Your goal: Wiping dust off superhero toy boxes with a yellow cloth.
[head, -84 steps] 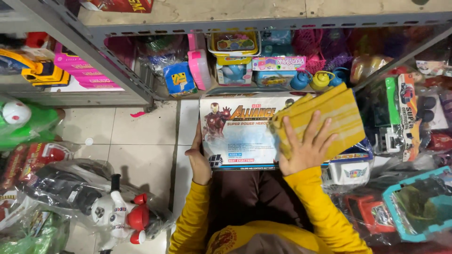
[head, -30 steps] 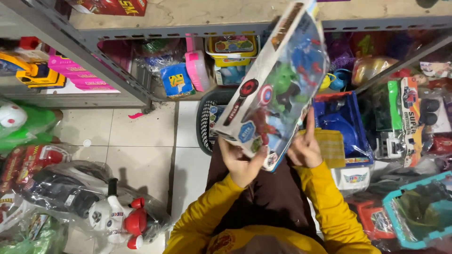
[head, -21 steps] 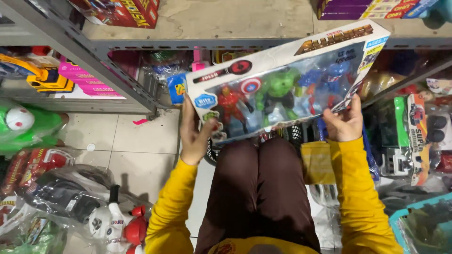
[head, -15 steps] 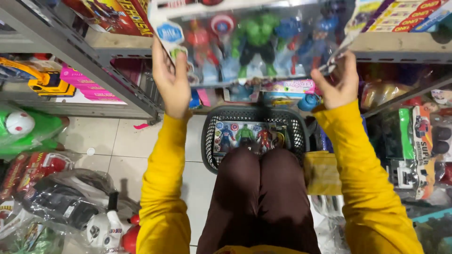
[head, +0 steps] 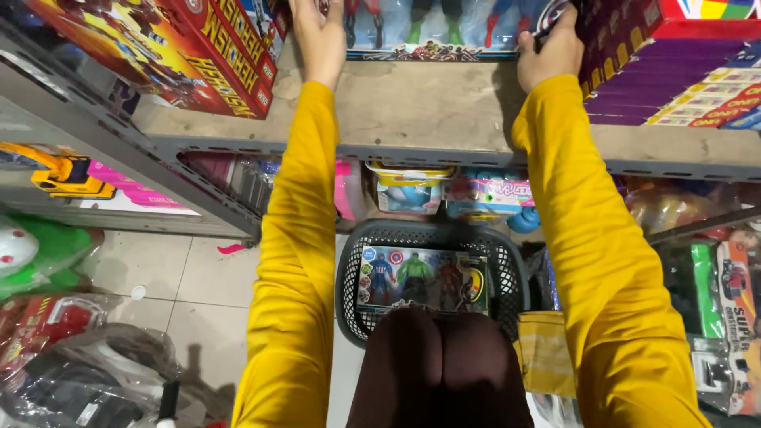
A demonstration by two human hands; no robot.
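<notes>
A boxed set of action figures point(head: 432, 28) with a clear window stands on the wooden shelf point(head: 412, 111) at the top of the view. My left hand point(head: 317, 36) grips its left end and my right hand point(head: 551, 47) grips its right end, both arms stretched up in yellow sleeves. Below, a black mesh basket point(head: 507, 269) on the floor holds another figure box point(head: 420, 277) lying flat, just beyond my knees.
Red toy boxes point(head: 190, 47) fill the shelf to the left, purple and red boxes point(head: 674, 71) to the right. The lower shelf holds small packaged toys point(head: 444, 194). Bagged toys point(head: 71, 372) crowd the tiled floor at left, more packages point(head: 721, 301) at right.
I lifted the figure box off my lap, turned it window side towards me, raised it and set it on the upper shelf. The basket with another box came into view.
</notes>
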